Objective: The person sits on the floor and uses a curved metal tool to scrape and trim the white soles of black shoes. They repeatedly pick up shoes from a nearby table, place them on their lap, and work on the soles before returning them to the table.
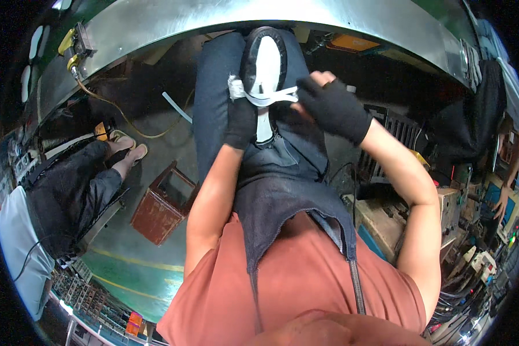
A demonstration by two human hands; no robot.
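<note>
A shoe [264, 43], black around the edge with a white middle, lies lengthwise on my denim-covered lap, its rounded end pointing away from me. My left hand [242, 118], in a black fingerless glove with white wrapping on a fingertip, grips the shoe's left side near its narrower end. A thin white strip [279, 96] loops across the shoe and runs out to the right. Its end is pinched in the fingers of my right hand [334, 109], also gloved in black and slightly blurred. The underside of the shoe is hidden against my lap.
A metal bench edge [213, 17] curves across in front of me. A yellow tool [68, 49] with a hose sits at left. A brown stool [162, 205] stands on the floor, near a seated person's legs [118, 158]. Machinery [380, 225] and another person's hand [503, 202] are at right.
</note>
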